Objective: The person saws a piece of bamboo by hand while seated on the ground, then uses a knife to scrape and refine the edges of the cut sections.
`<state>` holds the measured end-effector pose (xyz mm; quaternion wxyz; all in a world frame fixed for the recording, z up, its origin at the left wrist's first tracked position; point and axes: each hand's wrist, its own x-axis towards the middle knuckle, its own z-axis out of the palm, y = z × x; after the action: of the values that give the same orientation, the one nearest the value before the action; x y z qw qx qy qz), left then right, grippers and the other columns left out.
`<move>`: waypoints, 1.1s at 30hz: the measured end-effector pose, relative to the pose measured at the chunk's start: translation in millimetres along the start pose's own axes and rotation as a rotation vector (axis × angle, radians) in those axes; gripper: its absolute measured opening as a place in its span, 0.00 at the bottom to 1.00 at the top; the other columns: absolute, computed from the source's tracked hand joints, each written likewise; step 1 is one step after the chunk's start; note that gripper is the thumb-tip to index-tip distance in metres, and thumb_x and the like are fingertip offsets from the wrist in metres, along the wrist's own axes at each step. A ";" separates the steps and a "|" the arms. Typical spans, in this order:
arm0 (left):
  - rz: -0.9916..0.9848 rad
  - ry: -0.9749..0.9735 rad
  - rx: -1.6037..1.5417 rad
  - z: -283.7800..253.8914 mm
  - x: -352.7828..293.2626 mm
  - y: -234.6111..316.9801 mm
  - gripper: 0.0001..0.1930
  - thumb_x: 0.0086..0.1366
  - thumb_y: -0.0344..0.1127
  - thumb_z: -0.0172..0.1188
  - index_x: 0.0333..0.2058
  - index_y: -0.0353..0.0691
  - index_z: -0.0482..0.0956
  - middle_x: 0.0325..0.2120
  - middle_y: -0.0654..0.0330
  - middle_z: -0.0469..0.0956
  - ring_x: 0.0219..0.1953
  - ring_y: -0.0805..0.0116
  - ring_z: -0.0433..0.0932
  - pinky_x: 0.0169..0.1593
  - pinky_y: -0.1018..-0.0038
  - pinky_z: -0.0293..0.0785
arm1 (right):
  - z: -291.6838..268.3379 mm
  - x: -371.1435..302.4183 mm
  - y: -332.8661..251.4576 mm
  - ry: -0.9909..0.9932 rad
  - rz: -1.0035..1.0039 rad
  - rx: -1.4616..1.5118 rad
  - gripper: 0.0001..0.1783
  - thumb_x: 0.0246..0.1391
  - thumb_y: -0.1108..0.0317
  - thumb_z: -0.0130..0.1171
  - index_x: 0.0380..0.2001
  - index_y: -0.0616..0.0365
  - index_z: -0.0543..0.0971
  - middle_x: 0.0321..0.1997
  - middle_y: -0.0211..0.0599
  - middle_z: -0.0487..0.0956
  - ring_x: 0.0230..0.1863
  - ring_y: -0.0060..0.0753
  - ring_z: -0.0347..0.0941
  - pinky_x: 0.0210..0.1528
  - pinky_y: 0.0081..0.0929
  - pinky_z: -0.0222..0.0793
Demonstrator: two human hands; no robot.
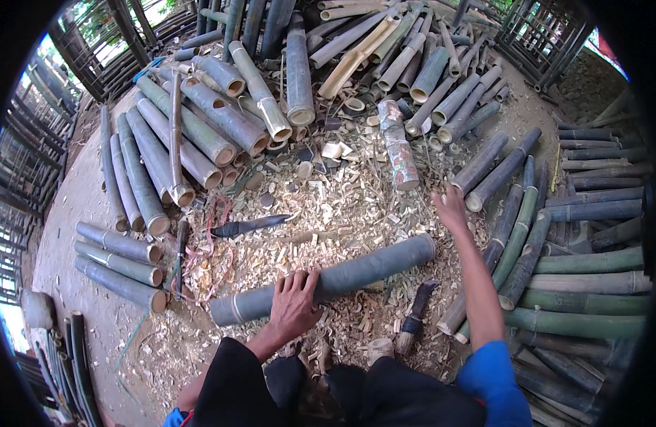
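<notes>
A thick grey-green bamboo tube (363,270) lies slanted across the wood chips just before my knees. Over its left part my left hand (296,302) is closed, fingers across the top and thumb on the near side. My right hand (450,210) reaches forward to the right with its fingers apart, holding nothing that I can see. It is beside the near ends of two dark bamboo pieces (502,171); whether it touches them I cannot tell. Below the tube's right half lies a tool with a dark wrapped grip (415,317). A second dark-wrapped tool (249,226) rests beyond the tube.
Chips and shavings (335,192) cover the floor. A scarred short log (399,149) lies ahead. Cut bamboo tubes (192,124) fan out at the far left, with more at the far middle. Stacked bamboo (584,292) lines the right side. Pink string (214,245) trails at the left.
</notes>
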<state>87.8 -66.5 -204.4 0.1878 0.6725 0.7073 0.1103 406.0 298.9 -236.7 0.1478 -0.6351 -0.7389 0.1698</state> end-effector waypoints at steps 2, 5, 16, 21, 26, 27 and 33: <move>-0.064 -0.128 -0.032 4.6 11.2 16.5 0.48 0.48 0.48 0.79 0.65 0.39 0.66 0.58 0.47 0.71 0.65 0.47 0.70 0.66 0.50 0.65 | 13.3 31.8 -12.1 -0.018 0.037 -0.079 0.41 0.66 0.45 0.61 0.71 0.62 0.65 0.70 0.70 0.69 0.74 0.68 0.64 0.73 0.55 0.63; -0.118 -0.325 -0.025 17.9 14.7 16.6 0.43 0.49 0.47 0.78 0.60 0.38 0.68 0.58 0.46 0.71 0.63 0.45 0.73 0.65 0.49 0.68 | 38.4 48.4 -52.2 -0.105 0.063 -0.100 0.42 0.64 0.41 0.62 0.67 0.64 0.67 0.64 0.71 0.75 0.68 0.69 0.72 0.68 0.58 0.68; -0.236 -0.384 -0.198 -51.0 -52.5 -42.7 0.44 0.40 0.53 0.81 0.56 0.40 0.77 0.46 0.49 0.85 0.50 0.48 0.85 0.54 0.57 0.81 | -27.4 40.2 -62.5 -0.450 0.190 0.957 0.35 0.56 0.41 0.68 0.55 0.58 0.81 0.46 0.33 0.84 0.38 0.26 0.79 0.43 0.30 0.73; -0.398 -0.136 -0.269 -92.7 -123.1 -84.1 0.45 0.35 0.43 0.84 0.57 0.40 0.78 0.49 0.50 0.83 0.53 0.48 0.83 0.60 0.57 0.77 | -24.0 -105.6 -81.5 -0.555 0.143 1.451 0.37 0.56 0.44 0.66 0.59 0.61 0.76 0.47 0.34 0.81 0.47 0.27 0.77 0.47 0.33 0.76; -0.456 0.066 -0.211 -82.3 -151.3 -111.5 0.45 0.31 0.34 0.80 0.57 0.45 0.77 0.51 0.54 0.81 0.57 0.45 0.76 0.67 0.54 0.66 | -20.1 -270.1 -102.1 -0.853 0.195 1.165 0.52 0.48 0.57 0.75 0.71 0.68 0.62 0.64 0.45 0.75 0.63 0.42 0.75 0.65 0.41 0.76; -0.430 0.137 -0.187 -79.7 -156.3 -119.7 0.44 0.32 0.33 0.79 0.55 0.45 0.77 0.49 0.54 0.81 0.56 0.45 0.76 0.66 0.53 0.66 | -1.1 -301.6 -102.7 -0.830 0.240 1.224 0.53 0.46 0.60 0.76 0.71 0.68 0.61 0.62 0.46 0.77 0.62 0.42 0.76 0.66 0.41 0.75; -0.363 0.261 0.020 -52.6 -171.5 -144.8 0.44 0.34 0.31 0.77 0.57 0.46 0.73 0.53 0.56 0.77 0.61 0.47 0.73 0.67 0.51 0.61 | 76.2 -384.6 -100.5 -0.729 0.060 1.105 0.49 0.51 0.52 0.79 0.67 0.66 0.65 0.55 0.50 0.81 0.59 0.49 0.80 0.63 0.43 0.75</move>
<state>-61.5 -241.9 -195.8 0.1046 0.5161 0.8361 0.1537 341.2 -99.8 -262.1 0.1875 -0.3881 -0.5277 0.7320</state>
